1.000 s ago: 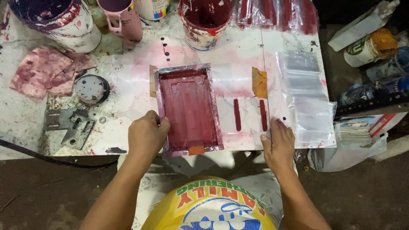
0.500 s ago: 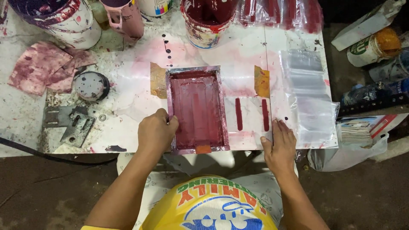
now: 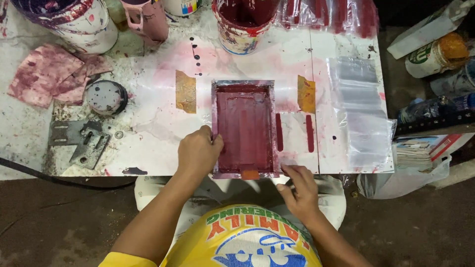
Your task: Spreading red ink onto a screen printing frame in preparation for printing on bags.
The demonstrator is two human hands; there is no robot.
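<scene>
Landmark: small rectangular printing frame (image 3: 245, 129), flat on the table (image 3: 148, 123) near its front edge, long side running away from the person. Mesh inside is coated dark red, rim smeared pink and grey, with an orange tab at the near edge.

Nearest: right hand (image 3: 298, 186) at the table edge, just right of the frame's near corner. Fingers loosely spread, fingertips on the tabletop, holding nothing.

Left hand (image 3: 199, 153) curled closed on the frame's left rim near the front, thumb pressed to the rim, gripping it.

Just right of the frame: two narrow dark red stripes on a clear plastic sheet. Further right, a stack of clear plastic bags (image 3: 360, 116), glossy and wrinkled, reaching the table's right edge.

Left and right of the frame's far half: two worn patches of brown tape (image 3: 186, 91) stuck to the tabletop. Tabletop is white, stained pink, with dark ink dots.

Well left of the frame: grey metal hinge bracket (image 3: 81, 141), flat, with holes; beyond it a round lid (image 3: 106, 97), speckled. Further left, crumpled pink-stained rags (image 3: 47, 74).

Beyond the frame: open ink can (image 3: 244, 22) with dark red inside and drips on its wall. Far left of that, a pink-smeared jug (image 3: 146, 20) and a big stained white bucket (image 3: 81, 24).
</scene>
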